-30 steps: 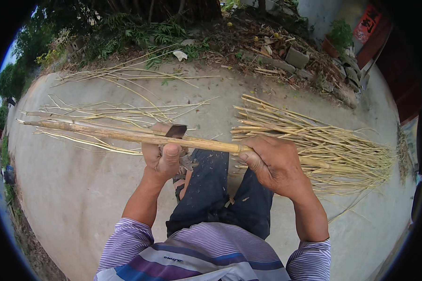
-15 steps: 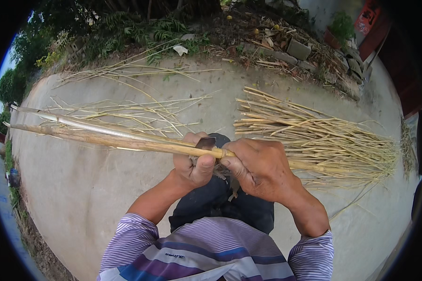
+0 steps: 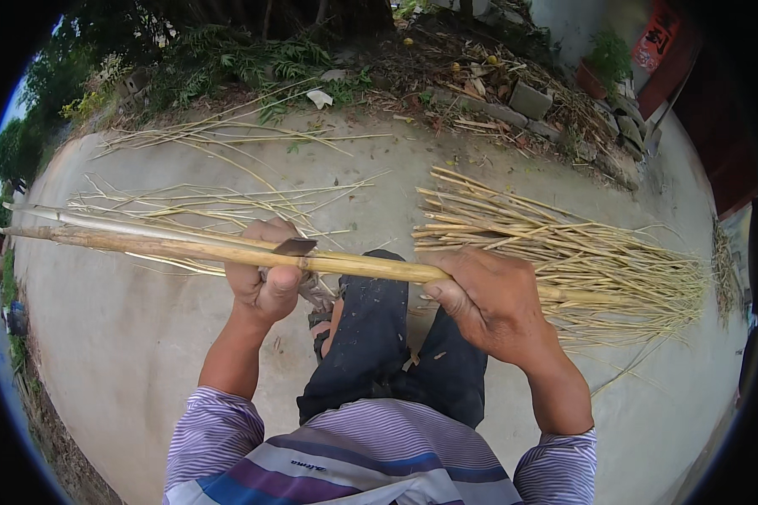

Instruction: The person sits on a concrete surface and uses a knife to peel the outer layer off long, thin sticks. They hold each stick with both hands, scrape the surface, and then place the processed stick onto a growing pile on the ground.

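A long yellowish cane stalk (image 3: 370, 266) crosses in front of me, nearly level. To the left it parts into two lengths, with the pale inner side of one split piece (image 3: 101, 222) showing. My left hand (image 3: 261, 278) is closed around the stalk from below, its thumb at the near side. A dark knife blade (image 3: 295, 246) juts up at that hand, lying across the stalk; its handle is hidden. Greyish, ragged material (image 3: 317, 295) hangs just beside the hand. Further right, my right hand (image 3: 493, 303) grips the stalk, which continues beyond it over the bundle.
A thick bundle of cut stalks (image 3: 598, 261) lies on the concrete (image 3: 143, 353) to the right. Thin split strips (image 3: 219, 202) are scattered at left, more beyond. Rubble blocks (image 3: 531, 101), greenery and a potted plant (image 3: 608, 61) line the far edge. My legs (image 3: 366, 337) are below the stalk.
My left hand and the blade have moved left along the stalk, away from my right hand. My right hand has shifted slightly right. More whole stalk now shows between them.
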Motion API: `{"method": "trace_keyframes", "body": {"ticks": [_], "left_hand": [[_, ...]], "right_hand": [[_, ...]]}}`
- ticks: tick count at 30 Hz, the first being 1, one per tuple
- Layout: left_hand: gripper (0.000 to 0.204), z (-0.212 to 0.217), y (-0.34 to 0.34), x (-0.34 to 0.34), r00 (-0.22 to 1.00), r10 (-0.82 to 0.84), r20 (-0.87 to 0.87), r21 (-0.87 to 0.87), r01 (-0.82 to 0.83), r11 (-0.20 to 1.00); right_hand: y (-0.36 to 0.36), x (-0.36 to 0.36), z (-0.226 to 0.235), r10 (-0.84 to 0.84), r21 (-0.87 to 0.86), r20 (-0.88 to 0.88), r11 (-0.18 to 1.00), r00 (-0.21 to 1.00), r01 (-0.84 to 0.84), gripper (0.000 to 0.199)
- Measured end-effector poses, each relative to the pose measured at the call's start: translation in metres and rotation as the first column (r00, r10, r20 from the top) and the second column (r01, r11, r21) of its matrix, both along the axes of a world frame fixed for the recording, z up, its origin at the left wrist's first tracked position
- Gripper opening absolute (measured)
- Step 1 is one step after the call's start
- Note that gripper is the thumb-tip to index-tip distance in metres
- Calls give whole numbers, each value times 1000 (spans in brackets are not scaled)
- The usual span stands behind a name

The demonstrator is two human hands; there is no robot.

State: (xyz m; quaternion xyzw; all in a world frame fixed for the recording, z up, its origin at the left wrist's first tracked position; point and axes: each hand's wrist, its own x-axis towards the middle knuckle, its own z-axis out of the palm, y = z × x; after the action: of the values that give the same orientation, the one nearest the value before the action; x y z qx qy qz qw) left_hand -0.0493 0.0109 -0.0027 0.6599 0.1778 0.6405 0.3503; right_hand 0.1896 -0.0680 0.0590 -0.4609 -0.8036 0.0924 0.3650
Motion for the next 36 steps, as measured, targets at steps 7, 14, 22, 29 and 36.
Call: {"method": "trace_keyframes", "body": {"ticks": [7, 14, 22, 29, 36], "left_hand": [[36, -25, -14, 37, 995, -13, -101, 87, 22, 996], [44, -20, -1, -2, 995, -41, -93, -39, 37, 999], [38, -43, -21, 45, 999, 0, -45, 25, 2, 1000], [41, -19, -12, 11, 975, -171, 139, -182, 195, 964], [35, -19, -17, 36, 986, -103, -134, 39, 109, 993]], "right_hand": [[2, -17, -6, 4, -37, 10, 999, 1000, -4, 21], [-5, 6, -5, -41, -111, -22, 993, 999, 39, 22], [-4, -14, -8, -30, -51, -17, 998, 999, 30, 22], [-11, 14, -4, -27, -77, -47, 997, 999, 23, 20], [-7, -4, 2, 32, -90, -98, 995, 995, -41, 17]]}}
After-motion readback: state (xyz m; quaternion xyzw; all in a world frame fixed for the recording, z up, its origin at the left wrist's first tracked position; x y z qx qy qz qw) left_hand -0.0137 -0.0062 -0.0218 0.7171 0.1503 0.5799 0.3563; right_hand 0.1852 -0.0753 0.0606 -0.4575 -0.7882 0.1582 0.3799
